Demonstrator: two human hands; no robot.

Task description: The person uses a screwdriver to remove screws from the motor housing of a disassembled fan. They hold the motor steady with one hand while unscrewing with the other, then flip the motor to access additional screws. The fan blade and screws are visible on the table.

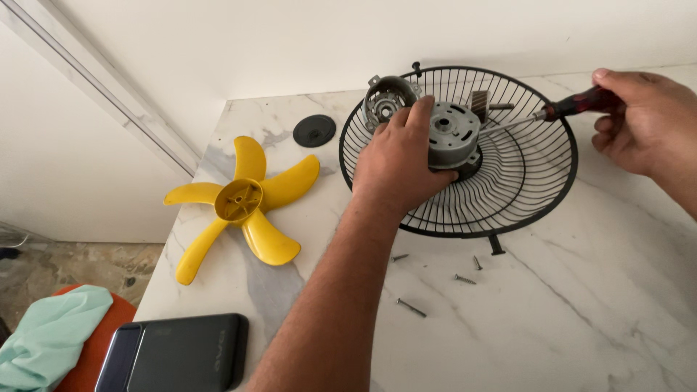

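Observation:
My left hand grips a grey fan motor that sits in the centre of a black wire fan guard lying on the marble counter. My right hand holds a screwdriver with a dark red and black handle; its shaft points left towards the motor's top face. A grey metal motor cover lies at the guard's far left rim. A yellow fan blade with several vanes rests on the counter to the left.
Several loose screws lie on the counter in front of the guard. A black round cap sits near the wall. A dark flat device lies at the counter's near left edge. A mint cloth on an orange stool stands below.

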